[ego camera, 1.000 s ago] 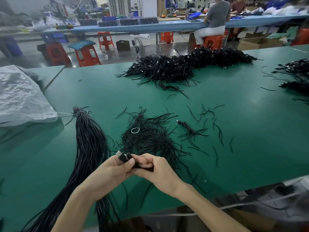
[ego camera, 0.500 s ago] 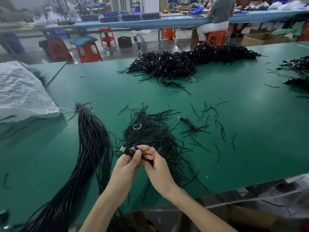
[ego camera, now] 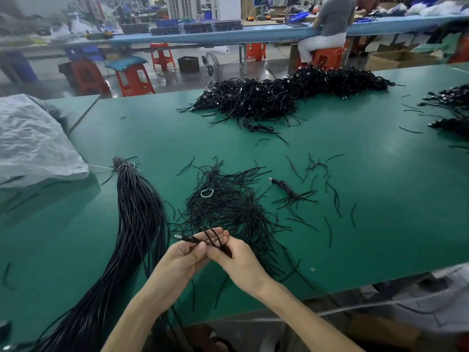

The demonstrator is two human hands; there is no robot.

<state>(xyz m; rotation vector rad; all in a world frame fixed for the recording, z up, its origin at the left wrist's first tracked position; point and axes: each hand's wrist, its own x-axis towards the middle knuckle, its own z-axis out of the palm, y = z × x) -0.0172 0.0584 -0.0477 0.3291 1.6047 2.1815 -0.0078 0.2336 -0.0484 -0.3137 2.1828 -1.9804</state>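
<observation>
My left hand (ego camera: 181,257) and my right hand (ego camera: 234,257) meet over the near part of the green table (ego camera: 380,224). Together they grip a folded black cable (ego camera: 200,238) whose silver plug sticks out to the left past my left fingers. Cable loops cross my right fingers. Just beyond my hands lies a loose heap of thin black ties (ego camera: 228,207) with a small white ring (ego camera: 206,193) on it. A long tied bundle of black cables (ego camera: 134,219) runs from the table's middle left down past the near edge.
A big pile of coiled black cables (ego camera: 284,97) lies at the far side, more coils (ego camera: 451,110) at the right edge. One coiled cable (ego camera: 286,189) and stray ties lie right of the heap. A clear plastic bag (ego camera: 30,143) sits left. A person sits at the blue bench behind.
The cable has turned in my hands: its plug now points farther left, and loops lie across my right fingers. My hands have shifted slightly away from the near edge.
</observation>
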